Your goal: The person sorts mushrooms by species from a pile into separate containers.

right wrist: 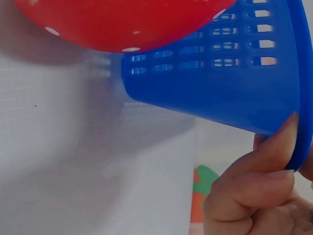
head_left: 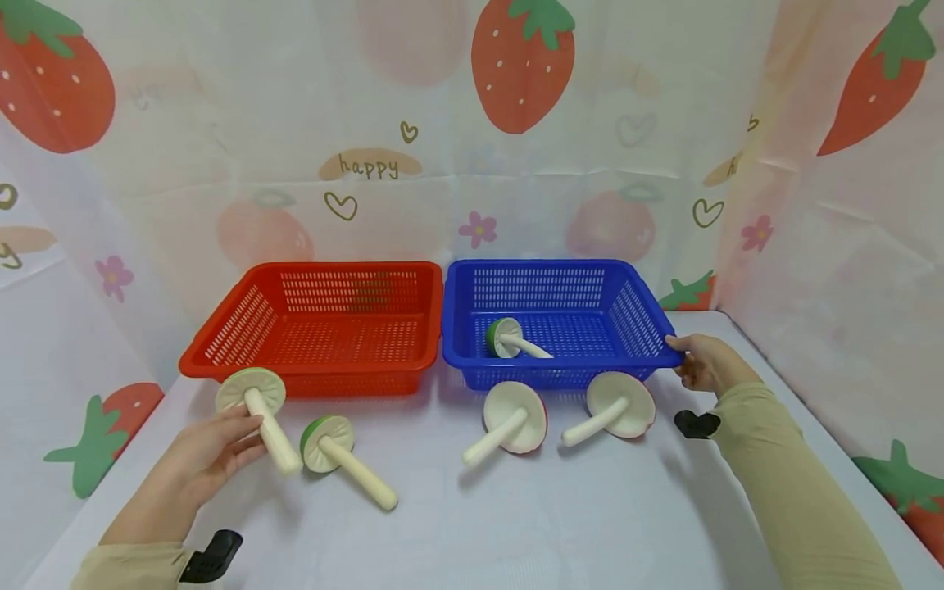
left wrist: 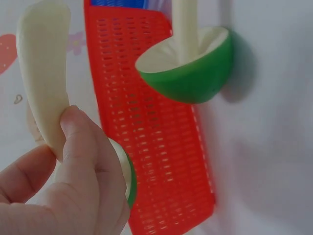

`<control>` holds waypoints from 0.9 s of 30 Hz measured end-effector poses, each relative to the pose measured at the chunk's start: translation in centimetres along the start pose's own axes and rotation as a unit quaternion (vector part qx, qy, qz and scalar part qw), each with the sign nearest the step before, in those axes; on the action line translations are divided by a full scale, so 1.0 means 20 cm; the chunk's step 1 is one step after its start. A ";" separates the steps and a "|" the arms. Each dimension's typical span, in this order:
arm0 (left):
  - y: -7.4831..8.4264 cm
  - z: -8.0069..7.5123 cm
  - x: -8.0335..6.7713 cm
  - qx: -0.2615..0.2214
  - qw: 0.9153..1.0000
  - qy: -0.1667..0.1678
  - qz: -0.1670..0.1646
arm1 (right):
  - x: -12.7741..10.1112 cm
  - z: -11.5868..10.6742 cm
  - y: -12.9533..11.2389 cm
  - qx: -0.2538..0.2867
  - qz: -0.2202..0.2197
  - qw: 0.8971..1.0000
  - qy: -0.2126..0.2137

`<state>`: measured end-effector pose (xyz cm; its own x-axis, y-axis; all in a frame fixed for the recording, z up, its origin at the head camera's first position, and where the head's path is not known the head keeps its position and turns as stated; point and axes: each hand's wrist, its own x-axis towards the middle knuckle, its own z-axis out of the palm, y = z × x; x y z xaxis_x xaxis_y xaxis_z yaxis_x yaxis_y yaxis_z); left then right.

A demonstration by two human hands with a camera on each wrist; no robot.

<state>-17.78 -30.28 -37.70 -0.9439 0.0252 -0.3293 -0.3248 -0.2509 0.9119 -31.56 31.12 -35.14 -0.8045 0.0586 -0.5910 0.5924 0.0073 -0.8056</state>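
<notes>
My left hand (head_left: 202, 457) pinches the pale stem of a green-capped toy mushroom (head_left: 273, 434) between thumb and fingers, in front of the red basket. In the left wrist view the stem (left wrist: 44, 63) stands up from the fingertips, and the hand covers much of the cap. A second green mushroom (head_left: 357, 472) lies on the table just right of that hand. At the right, my right hand (head_left: 706, 363) grips the front right corner of the blue basket's rim (head_left: 568, 361). The right wrist view shows fingers (right wrist: 274, 156) curled over the blue rim.
The red basket (head_left: 354, 383) stands left of the blue one, their rims side by side. One green mushroom (head_left: 506, 338) lies inside the blue basket. Two red-capped mushrooms (head_left: 514, 416) (head_left: 621, 405) lie in front of it. A printed curtain (head_left: 442, 197) hangs behind.
</notes>
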 end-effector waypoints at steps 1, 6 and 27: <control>0.01 0.01 0.00 0.002 1.000 -0.001 0.001 | 0.00 0.00 0.00 0.001 0.000 1.000 0.000; 0.04 0.06 0.00 0.037 0.999 -0.005 0.008 | 0.00 0.00 0.00 0.000 0.000 1.000 0.002; 0.13 0.29 0.07 0.008 1.000 0.006 0.002 | 0.01 0.00 0.00 -0.008 -0.001 1.000 0.019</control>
<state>-20.30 -25.40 -34.34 -0.9444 0.0125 -0.3285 -0.3220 -0.2360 0.9169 -31.70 31.05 -35.15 -0.8038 0.0963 -0.5870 0.5914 0.0234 -0.8060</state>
